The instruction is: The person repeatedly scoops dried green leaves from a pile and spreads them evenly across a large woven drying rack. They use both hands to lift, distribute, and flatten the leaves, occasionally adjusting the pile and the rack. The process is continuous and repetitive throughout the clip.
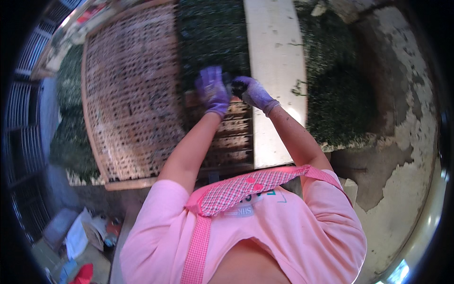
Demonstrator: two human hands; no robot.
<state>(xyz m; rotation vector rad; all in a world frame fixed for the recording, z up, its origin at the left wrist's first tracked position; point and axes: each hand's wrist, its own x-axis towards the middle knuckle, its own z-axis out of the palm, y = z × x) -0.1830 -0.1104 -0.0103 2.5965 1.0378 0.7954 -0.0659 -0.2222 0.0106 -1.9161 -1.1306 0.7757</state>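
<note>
My left hand (213, 92), in a purple glove, is smeared by motion over the near end of a dark green layer of shredded, leafy-looking material (213, 35). Close beside it, my right hand (257, 93), also in a purple glove, is at the left edge of a long white board (276, 52). Its fingers are curled in around something dark between the two hands, too blurred to name. Under my hands, wooden slats (231, 137) show where the green material ends.
Left of my hands lies a large wood-framed lattice rack (132, 90). More dark green material is heaped right of the board (340, 94) and beyond the rack (71, 142). A peeling wall (406, 132) stands at the right. Cloths and bags (78, 236) lie at the lower left.
</note>
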